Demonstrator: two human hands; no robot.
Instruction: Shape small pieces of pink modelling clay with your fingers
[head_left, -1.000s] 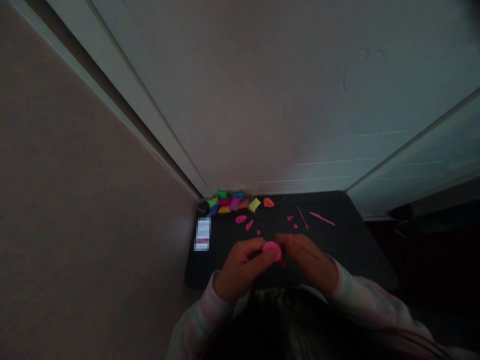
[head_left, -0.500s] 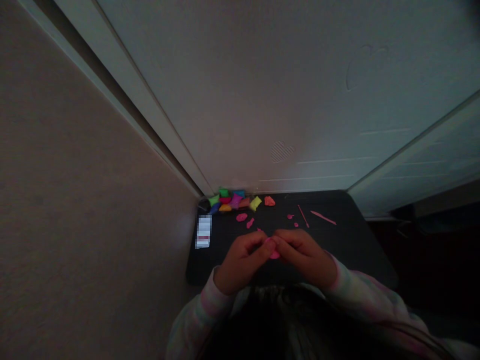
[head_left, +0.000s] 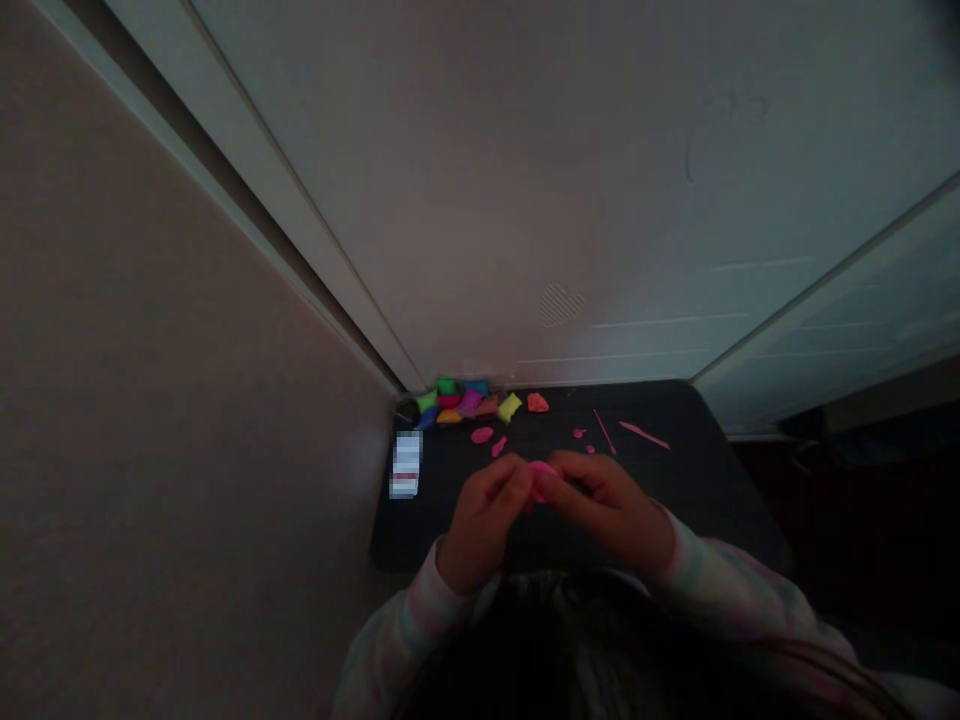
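Note:
A lump of pink modelling clay is pinched between the fingers of both hands above the dark table. My left hand grips its left side, thumb and fingers closed. From the right, my right hand presses on it with the thumb. The fingers cover much of the clay. Just beyond the hands lie a flat pink clay piece and a smaller pink piece. Two tiny pink bits, one of them a small piece, rest past my right hand.
Several colourful clay packets are heaped at the back left, with an orange lump beside them. A phone-like blurred white item lies at the left edge. A thin pink stick and a pink modelling tool lie right. A white panel rises behind.
My hands have turned the pink clay, so more of it shows at the top between the fingers. My left hand has tilted more upright. Things on the table stay put.

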